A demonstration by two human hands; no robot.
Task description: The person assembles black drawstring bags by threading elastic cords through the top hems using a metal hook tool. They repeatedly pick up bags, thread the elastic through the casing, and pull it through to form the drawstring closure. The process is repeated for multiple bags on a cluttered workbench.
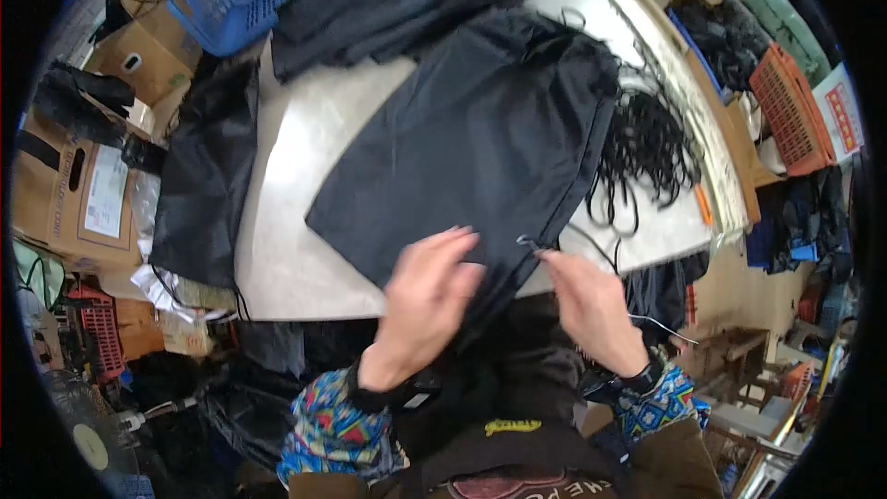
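A black fabric bag, flat with a stitched hem along its right side, lies on the table in front of me. My right hand pinches a thin metal wire whose small looped tip rests at the hem's near corner. The wire's pale tail sticks out behind that hand. My left hand is over the bag's near edge, slightly blurred, its fingers stretched out and thumb apart, holding nothing that I can see. Just right of the hem lies a pile of black cords, with one strand running toward my right hand.
More black fabric is heaped at the table's far side, near a blue plastic basket. Another black bag hangs over the left edge by cardboard boxes. An orange crate stands at the right.
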